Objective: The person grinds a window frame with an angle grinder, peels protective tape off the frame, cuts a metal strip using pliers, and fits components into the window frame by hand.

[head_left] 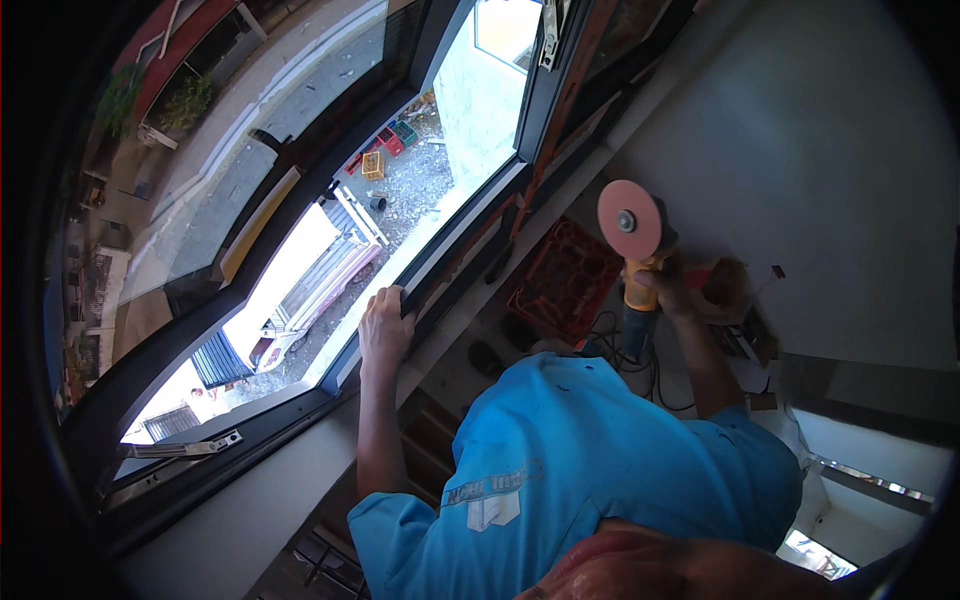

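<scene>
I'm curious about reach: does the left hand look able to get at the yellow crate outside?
Probably not: the left hand is on the window frame, while the yellow crate sits on the ground outside, apparently far below.

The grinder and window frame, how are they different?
The grinder is partly yellow; the window frame is dark. The grinder has a round pink disc; the window frame has long bars. A hand is on both: right hand on the grinder, left hand on the window frame.
</scene>
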{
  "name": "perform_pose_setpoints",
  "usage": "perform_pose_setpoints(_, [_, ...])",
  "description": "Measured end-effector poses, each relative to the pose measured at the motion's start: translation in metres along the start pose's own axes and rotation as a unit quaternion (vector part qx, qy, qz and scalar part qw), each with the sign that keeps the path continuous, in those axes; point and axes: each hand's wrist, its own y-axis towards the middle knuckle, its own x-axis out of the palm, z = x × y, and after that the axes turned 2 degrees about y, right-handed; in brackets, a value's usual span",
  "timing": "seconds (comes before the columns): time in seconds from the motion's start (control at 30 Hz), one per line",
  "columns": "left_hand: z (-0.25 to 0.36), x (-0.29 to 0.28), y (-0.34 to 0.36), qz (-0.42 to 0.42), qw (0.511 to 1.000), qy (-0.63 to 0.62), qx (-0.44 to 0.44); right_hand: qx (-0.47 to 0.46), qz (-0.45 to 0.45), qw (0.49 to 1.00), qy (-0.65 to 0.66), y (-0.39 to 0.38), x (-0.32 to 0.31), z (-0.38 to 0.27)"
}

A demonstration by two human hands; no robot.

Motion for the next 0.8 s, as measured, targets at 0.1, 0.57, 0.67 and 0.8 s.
perform_pose_setpoints(0.1, [-0.004, 0.005, 0.002, -0.002, 1.0, -0.001, 0.005, 0.02, -0.036, 0.999, -0.032, 0.003, 0.02, 0.002])
perform_pose_setpoints(0.57, [-0.009, -0.002, 0.014, -0.069, 0.996, 0.037, -0.033, 0.059, -0.176, 0.979, -0.079, 0.031, 0.132, 0.035])
perform_pose_setpoints(0.67, [-0.011, -0.002, 0.015, -0.067, 0.996, 0.035, -0.048, 0.077, -0.209, 0.971, -0.087, 0.037, 0.145, 0.039])
perform_pose_setpoints(0.8, [-0.015, 0.002, 0.015, -0.065, 0.997, 0.025, -0.042, 0.103, -0.225, 0.963, -0.106, 0.04, 0.158, 0.043])
